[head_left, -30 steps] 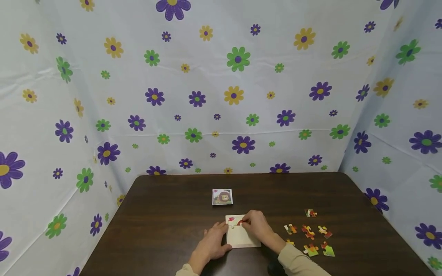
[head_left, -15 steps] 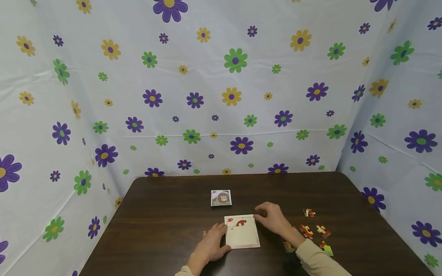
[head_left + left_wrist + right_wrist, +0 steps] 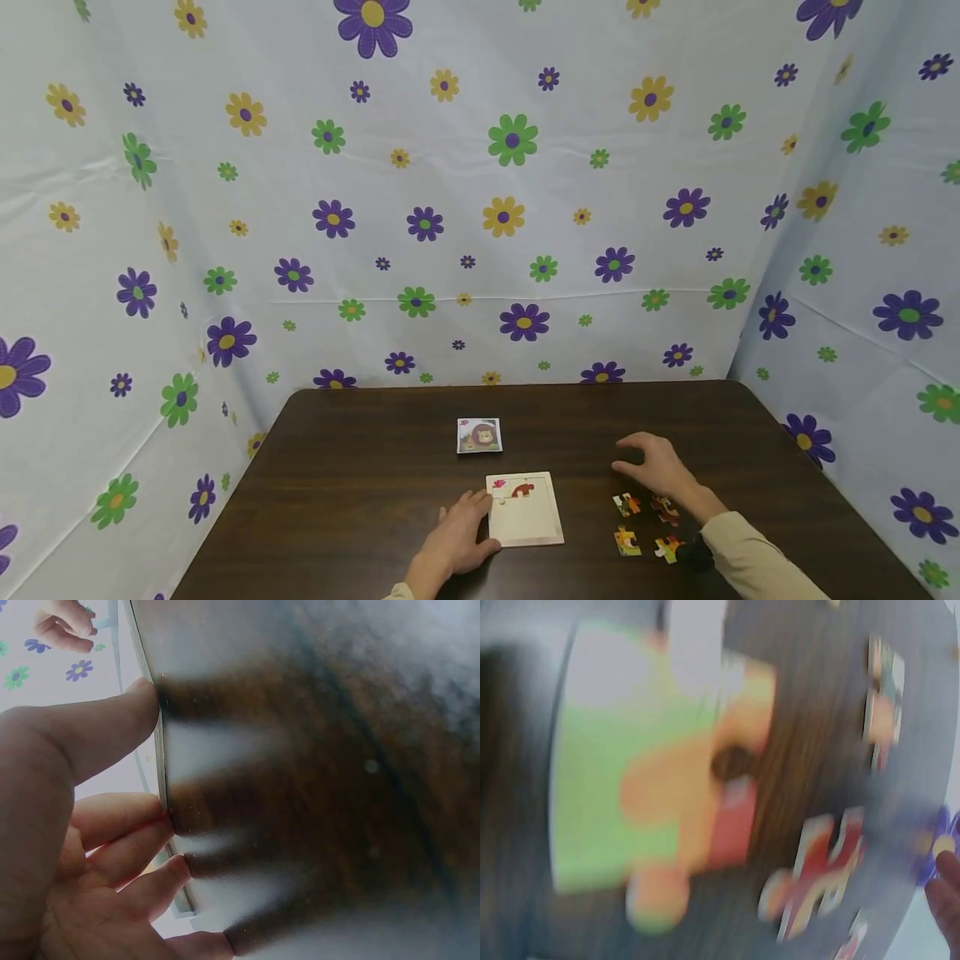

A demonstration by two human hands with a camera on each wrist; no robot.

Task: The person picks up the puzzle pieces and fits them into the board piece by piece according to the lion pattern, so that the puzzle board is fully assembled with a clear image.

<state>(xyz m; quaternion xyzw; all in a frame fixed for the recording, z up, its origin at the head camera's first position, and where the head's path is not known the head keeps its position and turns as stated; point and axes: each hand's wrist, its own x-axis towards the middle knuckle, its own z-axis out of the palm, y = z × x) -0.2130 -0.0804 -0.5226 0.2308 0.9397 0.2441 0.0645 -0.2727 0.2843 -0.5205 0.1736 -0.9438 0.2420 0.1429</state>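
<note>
Several puzzle pieces (image 3: 627,543) toward right edge of desk (image 3: 360,475); right hand (image 3: 663,467) beyond, empty, fingers parted. Left hand (image 3: 457,536), fingers extended, touches tray (image 3: 527,527); best brace it, pinch piece by sides.

Beige slvs (image 3: 753,550), R grip (image 3: 662,467) bare, L grip (image 3: 457,533) ditto

Right wrist view: green-orange puzzle piece (image 3: 656,780) blurred; right hand (image 3: 946,896) cut by right edge.

The right hand (image 3: 662,468) has moved from the board (image 3: 527,527) toward loose pieces (image 3: 627,546).
</note>
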